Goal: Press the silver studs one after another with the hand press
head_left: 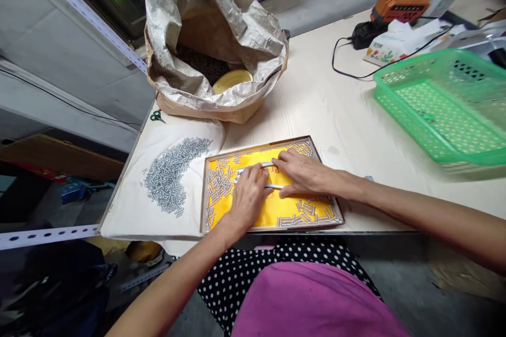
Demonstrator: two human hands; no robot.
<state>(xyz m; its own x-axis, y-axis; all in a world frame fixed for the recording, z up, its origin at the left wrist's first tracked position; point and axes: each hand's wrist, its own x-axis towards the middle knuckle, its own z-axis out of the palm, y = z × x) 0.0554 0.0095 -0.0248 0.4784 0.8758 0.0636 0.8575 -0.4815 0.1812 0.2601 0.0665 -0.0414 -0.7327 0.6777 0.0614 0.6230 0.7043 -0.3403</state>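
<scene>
Here, a big pale table (328, 95) holds a floppy sack (261, 37) at the back. Near the table's front edge lies a flat tray (271, 210) with a yellow bottom. The left hand (250, 187) and right hand (296, 171) both grip a silver metal piece (274, 186) over the tray's middle, with fingers and thumbs closed on its sides. Tiny metal bits (221, 181) lie loose around them. A bumped tray could spill the bits, and a slipping finger could scatter them.
</scene>
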